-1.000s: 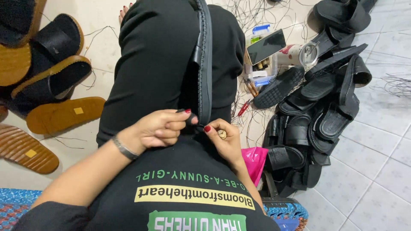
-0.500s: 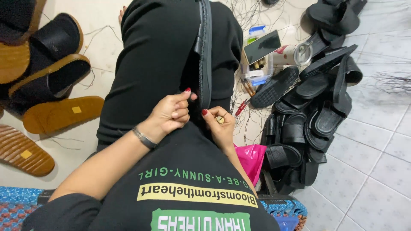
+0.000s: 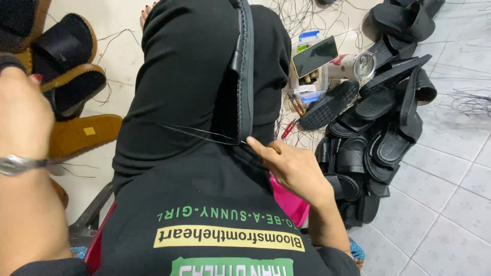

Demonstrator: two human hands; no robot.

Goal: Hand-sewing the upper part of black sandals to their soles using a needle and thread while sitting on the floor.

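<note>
1. Here, I am holding a black sandal sole (image 3: 246, 76) edge-up between my knees; my right hand (image 3: 291, 166) is resting at its near end, fingertips pressed together against the edge where the thread leaves it.
2. My left hand (image 3: 23, 115) is raised far out to the left with a dark thread (image 3: 199, 134) running taut towards it; whether its fingers are pinching the thread I cannot tell, since only the back of the hand is showing.
3. Stitching is showing as a ridged line along the sole's edge; judging by this, the seam is reaching the near end, though how much is remaining I cannot tell.
4. Finished black sandals (image 3: 378, 133) are crowding the floor to my right, and tan soles (image 3: 82, 135) are lying to my left.
5. Open room is lying mainly upward and leftward, where the thread arm is working.
</note>
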